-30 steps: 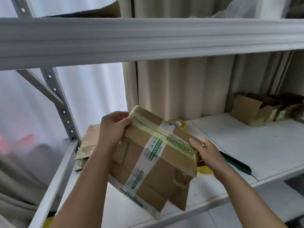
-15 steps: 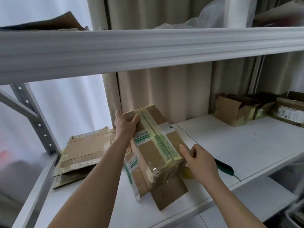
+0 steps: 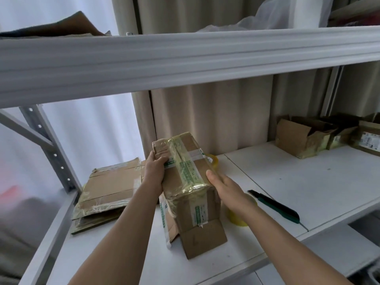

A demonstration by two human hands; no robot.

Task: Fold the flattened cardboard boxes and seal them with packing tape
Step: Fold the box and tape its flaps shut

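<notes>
A brown cardboard box (image 3: 185,182) wrapped in yellowish tape with green print stands tilted on the white shelf (image 3: 308,182), its lower flaps splayed open on the surface. My left hand (image 3: 155,171) grips its upper left edge, fingers curled over a flap. My right hand (image 3: 221,184) holds its right side, thumb on the taped top edge. A stack of flattened cardboard boxes (image 3: 109,188) lies to the left. One yellow tape roll (image 3: 238,217) sits under my right wrist, and another tape roll (image 3: 212,161) peeks out behind the box.
A green-handled box cutter (image 3: 275,206) lies right of my right arm. Several folded open boxes (image 3: 304,138) stand at the back right. A thick shelf beam (image 3: 185,58) runs overhead. A grey upright post (image 3: 53,153) stands at the left.
The box has turned from lying diagonally across my hands to standing more upright with its taped edge pointing toward me. Both hands kept hold, and the view shifted right.
</notes>
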